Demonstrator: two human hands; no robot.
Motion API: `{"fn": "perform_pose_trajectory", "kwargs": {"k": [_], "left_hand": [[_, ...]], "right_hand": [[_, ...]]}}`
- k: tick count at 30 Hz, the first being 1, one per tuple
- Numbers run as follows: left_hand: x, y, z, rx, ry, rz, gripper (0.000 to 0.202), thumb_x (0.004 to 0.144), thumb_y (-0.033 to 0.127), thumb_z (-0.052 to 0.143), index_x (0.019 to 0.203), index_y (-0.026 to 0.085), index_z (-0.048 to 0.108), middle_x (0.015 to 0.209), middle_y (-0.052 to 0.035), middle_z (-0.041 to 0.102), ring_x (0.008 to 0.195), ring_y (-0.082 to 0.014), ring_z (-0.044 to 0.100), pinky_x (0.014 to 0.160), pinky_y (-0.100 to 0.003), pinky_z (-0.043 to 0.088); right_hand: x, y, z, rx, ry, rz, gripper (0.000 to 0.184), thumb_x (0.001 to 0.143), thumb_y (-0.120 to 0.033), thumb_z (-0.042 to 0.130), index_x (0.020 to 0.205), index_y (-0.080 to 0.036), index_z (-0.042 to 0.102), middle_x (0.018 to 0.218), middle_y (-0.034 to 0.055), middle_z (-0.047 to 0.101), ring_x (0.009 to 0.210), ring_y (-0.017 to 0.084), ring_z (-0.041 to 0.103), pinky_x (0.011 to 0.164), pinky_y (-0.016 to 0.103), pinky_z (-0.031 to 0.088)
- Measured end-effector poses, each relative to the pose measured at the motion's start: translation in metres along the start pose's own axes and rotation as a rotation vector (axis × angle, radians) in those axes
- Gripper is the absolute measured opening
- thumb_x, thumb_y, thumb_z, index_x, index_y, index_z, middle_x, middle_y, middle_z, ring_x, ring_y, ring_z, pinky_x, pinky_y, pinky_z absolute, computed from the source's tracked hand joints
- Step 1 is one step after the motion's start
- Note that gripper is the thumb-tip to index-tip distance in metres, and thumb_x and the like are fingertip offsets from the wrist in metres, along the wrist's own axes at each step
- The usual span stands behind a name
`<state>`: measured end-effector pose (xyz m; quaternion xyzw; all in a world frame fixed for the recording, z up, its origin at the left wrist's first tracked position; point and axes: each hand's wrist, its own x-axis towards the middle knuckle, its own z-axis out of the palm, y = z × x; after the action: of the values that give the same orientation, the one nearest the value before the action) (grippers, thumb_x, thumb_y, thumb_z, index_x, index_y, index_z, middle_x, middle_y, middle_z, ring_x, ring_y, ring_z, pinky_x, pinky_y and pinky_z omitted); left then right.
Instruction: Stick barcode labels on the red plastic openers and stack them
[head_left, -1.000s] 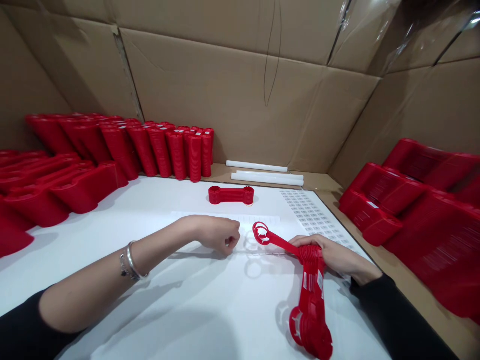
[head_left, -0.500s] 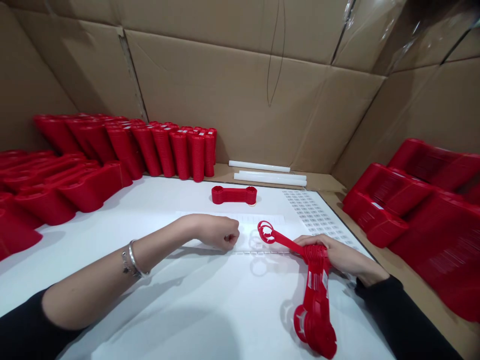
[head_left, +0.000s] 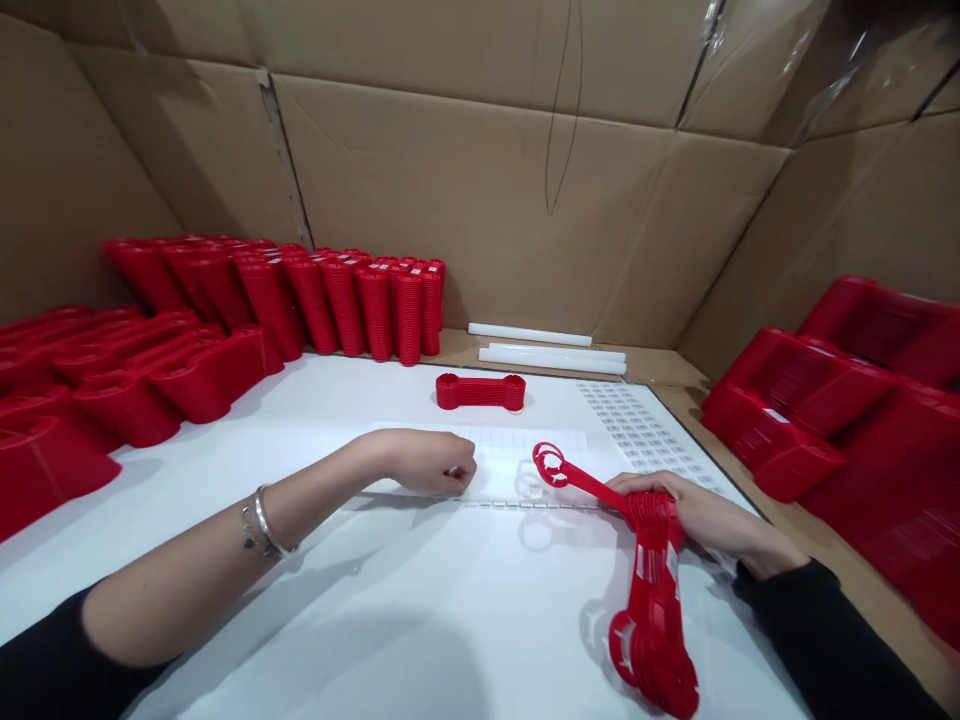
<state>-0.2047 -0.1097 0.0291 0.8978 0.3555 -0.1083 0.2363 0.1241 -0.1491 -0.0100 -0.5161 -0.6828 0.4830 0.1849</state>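
Observation:
My right hand (head_left: 697,512) grips a fanned bundle of red plastic pieces (head_left: 651,610) with ring-shaped ends. One piece (head_left: 571,474) juts out to the left above the white table (head_left: 315,560). My left hand (head_left: 431,462) rests on the table with its fingers curled in a pinch on a white label sheet (head_left: 517,462); what it pinches is too small to make out. A small stack of red pieces (head_left: 480,391) lies farther back in the middle.
Rows of stacked red pieces (head_left: 322,295) line the back left, and more stacks (head_left: 832,400) lie on the right. A printed label sheet (head_left: 637,430) lies right of centre. Two white tubes (head_left: 551,347) lie by the cardboard walls (head_left: 480,190).
The view has drifted, so everything sits slightly more to the right. My left hand has lowered a little onto the label sheet. My right hand keeps its hold on the bundle.

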Motion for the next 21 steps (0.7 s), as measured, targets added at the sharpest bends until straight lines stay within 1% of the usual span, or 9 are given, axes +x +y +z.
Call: {"fn": "perform_pose_trajectory", "kwargs": {"k": [4,7,10,13,16,19,21], "left_hand": [[-0.0006,-0.0038,0.0004,-0.037,-0.021,-0.006,0.011,0.074,0.012,0.048,0.070,0.016,0.058,0.080,-0.0026,0.058,0.068,-0.0129,0.050,0.060,-0.022,0.038],[-0.0023,-0.0059,0.0011,-0.087,-0.048,-0.012,0.010,0.075,0.014,0.050,0.072,0.016,0.060,0.084,-0.0025,0.058,0.069,-0.0130,0.051,0.060,-0.022,0.039],[-0.0032,-0.0046,0.0020,-0.099,-0.057,0.003,0.010,0.075,0.015,0.050,0.071,0.016,0.059,0.081,-0.0021,0.058,0.068,-0.0132,0.050,0.061,-0.023,0.039],[-0.0028,-0.0012,0.0034,-0.057,-0.024,-0.013,0.010,0.073,0.014,0.048,0.067,0.016,0.056,0.077,-0.0019,0.057,0.067,-0.0135,0.049,0.061,-0.023,0.038],[-0.0024,0.0013,0.0051,0.009,0.013,-0.049,0.011,0.074,0.016,0.047,0.065,0.016,0.052,0.078,-0.0025,0.056,0.065,-0.0133,0.047,0.060,-0.024,0.037],[-0.0037,0.0005,0.0058,0.041,0.060,-0.084,0.012,0.077,0.017,0.044,0.068,0.017,0.052,0.084,-0.0031,0.056,0.064,-0.0128,0.047,0.058,-0.023,0.036],[-0.0058,-0.0023,0.0047,0.029,0.057,-0.082,0.012,0.078,0.018,0.044,0.071,0.017,0.054,0.086,-0.0033,0.057,0.065,-0.0125,0.048,0.058,-0.023,0.037]], "right_hand": [[0.0007,0.0005,-0.0008,-0.001,-0.008,0.076,0.033,0.072,-0.046,0.063,0.095,-0.025,0.073,0.084,0.0064,0.070,0.082,0.029,0.062,0.075,0.041,0.050],[0.0007,-0.0007,-0.0021,-0.013,0.008,0.091,0.034,0.072,-0.046,0.064,0.096,-0.025,0.073,0.100,0.0072,0.069,0.090,0.030,0.061,0.080,0.041,0.049],[0.0004,-0.0028,-0.0030,-0.019,-0.019,0.081,0.036,0.072,-0.047,0.064,0.099,-0.025,0.072,0.114,0.0062,0.065,0.100,0.031,0.058,0.084,0.041,0.047],[-0.0001,-0.0049,-0.0026,0.000,-0.038,0.087,0.038,0.072,-0.049,0.063,0.100,-0.025,0.072,0.112,0.0067,0.066,0.099,0.032,0.059,0.084,0.043,0.048],[-0.0007,-0.0058,-0.0014,0.007,-0.025,0.096,0.038,0.071,-0.049,0.064,0.099,-0.025,0.073,0.111,0.0065,0.066,0.099,0.033,0.059,0.084,0.043,0.047],[-0.0012,-0.0046,-0.0007,0.004,0.004,0.109,0.036,0.071,-0.048,0.064,0.098,-0.025,0.073,0.116,0.0061,0.064,0.102,0.032,0.058,0.087,0.042,0.047],[-0.0011,-0.0034,-0.0011,-0.001,0.023,0.105,0.037,0.072,-0.047,0.063,0.099,-0.024,0.073,0.117,0.0066,0.063,0.103,0.032,0.057,0.087,0.042,0.047]]}}
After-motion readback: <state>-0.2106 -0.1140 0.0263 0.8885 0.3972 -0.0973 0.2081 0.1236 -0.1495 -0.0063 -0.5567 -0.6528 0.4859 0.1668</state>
